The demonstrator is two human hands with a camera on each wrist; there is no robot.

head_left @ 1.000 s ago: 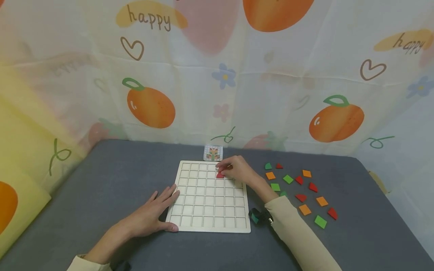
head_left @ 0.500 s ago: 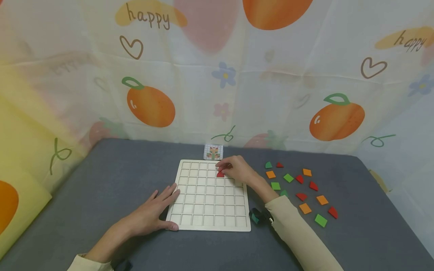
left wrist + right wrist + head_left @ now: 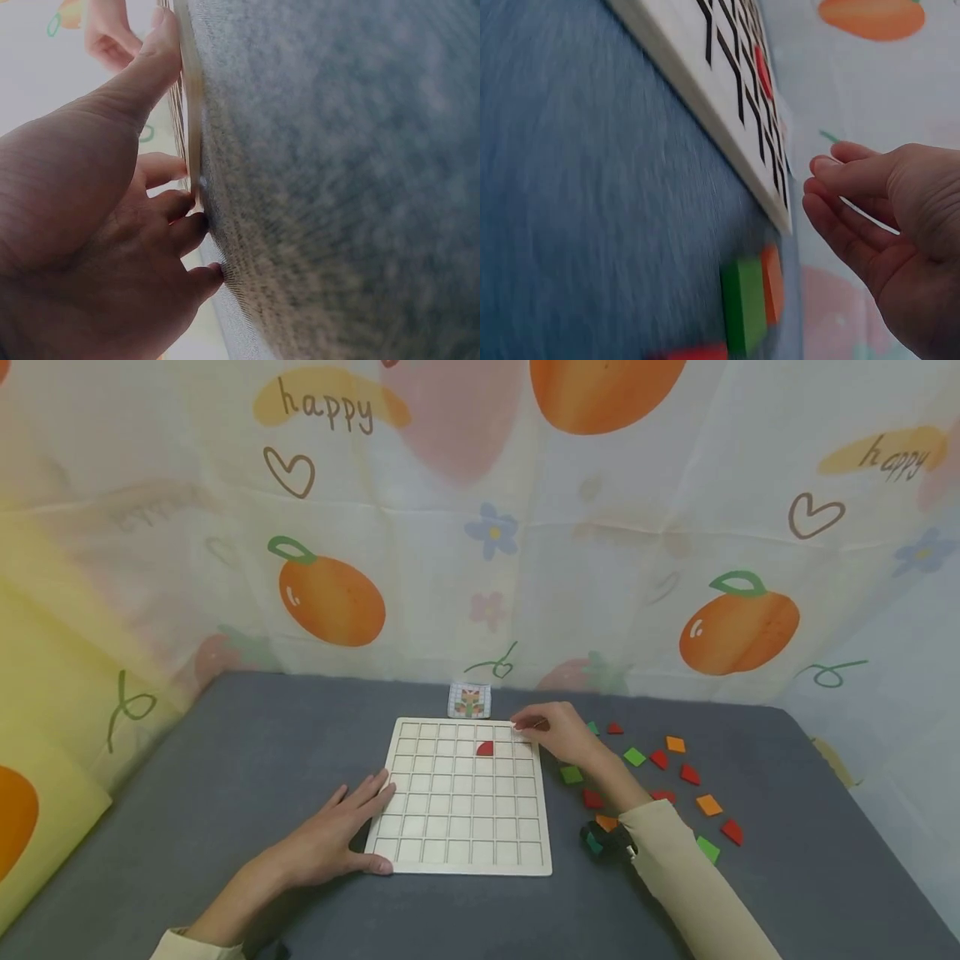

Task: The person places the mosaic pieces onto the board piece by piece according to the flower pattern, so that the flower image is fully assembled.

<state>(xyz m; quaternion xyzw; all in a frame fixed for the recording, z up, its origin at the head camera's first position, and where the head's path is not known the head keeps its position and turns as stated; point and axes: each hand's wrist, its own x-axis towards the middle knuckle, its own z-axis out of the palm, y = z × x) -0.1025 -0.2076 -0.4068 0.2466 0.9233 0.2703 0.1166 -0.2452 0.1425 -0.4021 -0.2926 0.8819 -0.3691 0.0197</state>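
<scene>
A white square grid board (image 3: pixel 465 797) lies on the grey table. One red quarter-round tile (image 3: pixel 486 748) sits in a cell of its second row, right of the middle; the right wrist view shows the same red tile (image 3: pixel 763 73) edge-on. My left hand (image 3: pixel 341 831) rests along the board's left side, fingers spread at the edge and thumb at the near left corner. Over the board's far right corner is my right hand (image 3: pixel 558 731), its fingers loosely bent. In the right wrist view nothing shows between the fingertips of the right hand (image 3: pixel 889 210).
Loose red, orange and green tiles lie right of the board, among them an orange square (image 3: pixel 708 805) and a red quarter-round (image 3: pixel 732 832). My right forearm covers some. A small pattern card (image 3: pixel 470 701) lies behind the board. A printed cloth (image 3: pixel 435 543) hangs beyond the table.
My right hand has let go of the red quarter-round tile, which stays on the board, and has moved right. The left hand keeps its place.
</scene>
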